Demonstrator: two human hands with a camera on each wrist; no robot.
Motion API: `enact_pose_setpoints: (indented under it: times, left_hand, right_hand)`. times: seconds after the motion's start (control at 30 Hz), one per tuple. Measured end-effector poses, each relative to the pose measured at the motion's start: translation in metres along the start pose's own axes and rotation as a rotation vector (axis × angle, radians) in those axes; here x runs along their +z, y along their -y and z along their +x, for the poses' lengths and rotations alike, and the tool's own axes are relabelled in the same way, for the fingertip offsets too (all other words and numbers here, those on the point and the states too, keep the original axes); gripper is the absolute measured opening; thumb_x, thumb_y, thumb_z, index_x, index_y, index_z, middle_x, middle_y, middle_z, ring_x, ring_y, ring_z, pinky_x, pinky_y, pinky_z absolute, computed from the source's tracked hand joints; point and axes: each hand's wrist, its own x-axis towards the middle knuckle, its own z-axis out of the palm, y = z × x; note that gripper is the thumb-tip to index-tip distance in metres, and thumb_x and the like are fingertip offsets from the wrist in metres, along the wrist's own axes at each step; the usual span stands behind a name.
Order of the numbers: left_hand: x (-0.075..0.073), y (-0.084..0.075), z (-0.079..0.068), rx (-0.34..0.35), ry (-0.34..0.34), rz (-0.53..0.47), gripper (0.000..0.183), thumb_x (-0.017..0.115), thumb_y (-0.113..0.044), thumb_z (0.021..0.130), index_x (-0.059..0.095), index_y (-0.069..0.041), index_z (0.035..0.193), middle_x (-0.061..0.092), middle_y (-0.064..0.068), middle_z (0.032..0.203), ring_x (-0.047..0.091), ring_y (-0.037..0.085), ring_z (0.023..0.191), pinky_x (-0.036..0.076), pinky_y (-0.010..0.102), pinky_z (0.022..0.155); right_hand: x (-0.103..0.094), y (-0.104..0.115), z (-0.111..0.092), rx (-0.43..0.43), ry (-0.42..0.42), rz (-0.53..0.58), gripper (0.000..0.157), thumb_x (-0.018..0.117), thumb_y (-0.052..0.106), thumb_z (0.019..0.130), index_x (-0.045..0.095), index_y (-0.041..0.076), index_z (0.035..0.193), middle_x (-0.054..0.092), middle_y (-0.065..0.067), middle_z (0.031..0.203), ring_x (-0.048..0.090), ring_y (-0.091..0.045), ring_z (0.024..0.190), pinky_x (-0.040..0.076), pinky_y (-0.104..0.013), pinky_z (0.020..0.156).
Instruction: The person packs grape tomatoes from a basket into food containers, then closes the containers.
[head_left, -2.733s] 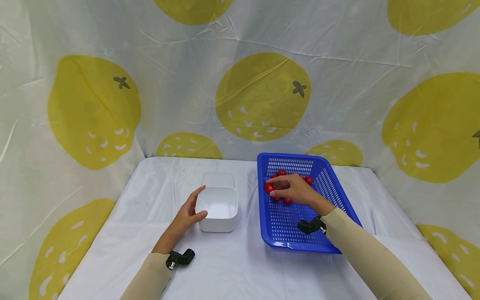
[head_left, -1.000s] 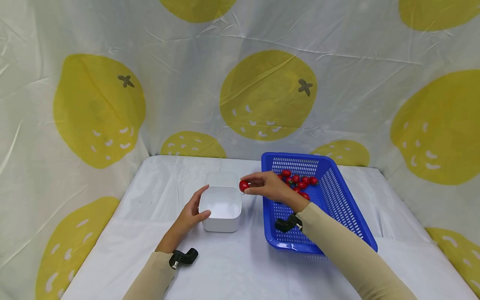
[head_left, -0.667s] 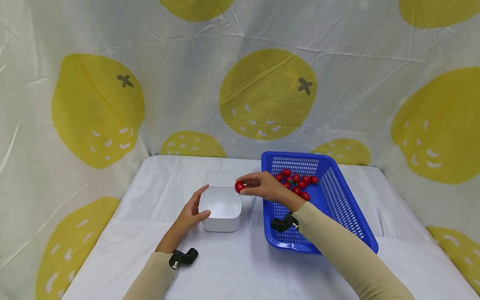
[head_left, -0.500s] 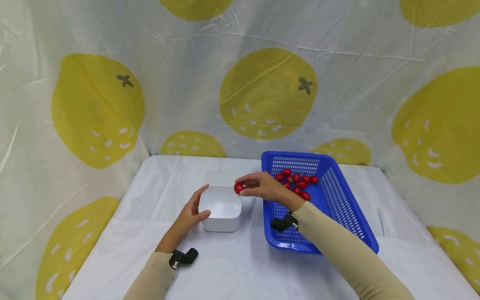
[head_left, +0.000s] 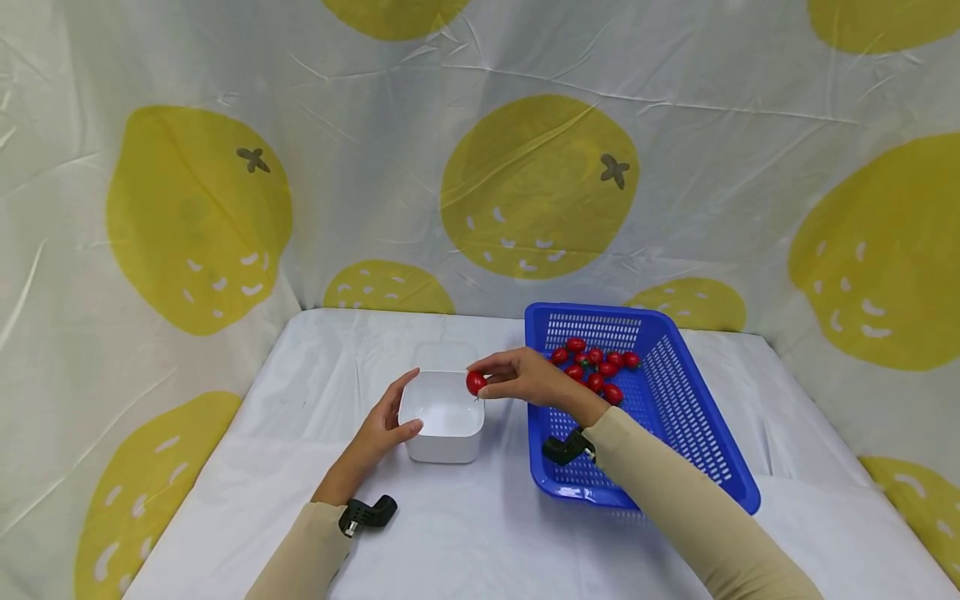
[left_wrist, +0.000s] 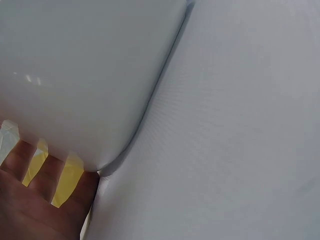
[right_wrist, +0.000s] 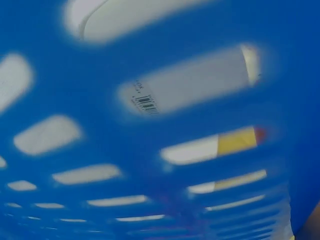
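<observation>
A red cherry tomato (head_left: 476,383) with a small green stem is pinched between the thumb and fingers of my right hand (head_left: 523,375). It overlaps the far right rim of a square white container (head_left: 442,451). My left hand (head_left: 381,427) grips the container's left side, thumb at the near rim and fingers along the outer wall. In the left wrist view, the fingers (left_wrist: 80,195) lie against the container's glossy wall. Slots of the blue basket's wall (right_wrist: 145,150) fill the right wrist view, which hides the right hand's work there.
The blue slotted basket (head_left: 551,492) stands on the right under my right forearm, with several red tomatoes (head_left: 596,382) at its far end. Behind the container lies a clear lid-like piece (head_left: 442,354). A lemon-print sheet (head_left: 390,167) hangs at the back.
My right hand has carried the tomato left, out of the basket to the container's right rim, and lowered it slightly. The left hand stays on the container.
</observation>
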Motion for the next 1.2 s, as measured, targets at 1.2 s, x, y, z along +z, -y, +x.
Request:
enact_pose_setpoints:
  times: [1.2]
  left_hand:
    - [0.0012,-0.0025,-0.0011,0.014,0.008,0.013,0.077,0.065,-0.014,0.089,0.024,-0.024,0.153,0.021,0.005,0.158,0.018,0.025,0.144,0.029,0.018,0.107]
  right_hand:
    - [0.0068,0.0002,-0.0019,-0.027,0.008,-0.032,0.043,0.072,0.017,0.088,0.062,0.005,0.128,0.063,-0.012,0.127,0.066,-0.018,0.105,0.052,-0.034,0.091]
